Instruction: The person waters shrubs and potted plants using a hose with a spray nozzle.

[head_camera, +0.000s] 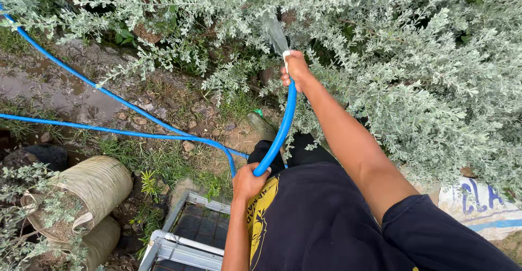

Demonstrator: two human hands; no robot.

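Note:
My right hand (pixel 295 68) grips the white nozzle end of a blue hose (pixel 283 127), and a fan of water (pixel 275 34) sprays from it into the silvery-green shrubs (pixel 413 69) ahead. My left hand (pixel 247 181) holds the same hose lower down, close to my waist, where it bends. From there the hose runs left across the muddy ground (pixel 49 86) in two long lines. My dark shirt and trousers fill the lower right. A green rubber boot (pixel 261 124) shows below the hose.
A metal stepladder top (pixel 187 233) stands under me at the bottom centre. Two sack-wrapped plant pots (pixel 89 192) lie at the lower left. A white bag with blue markings (pixel 478 205) sits at the right. Grass and stones cover the wet soil.

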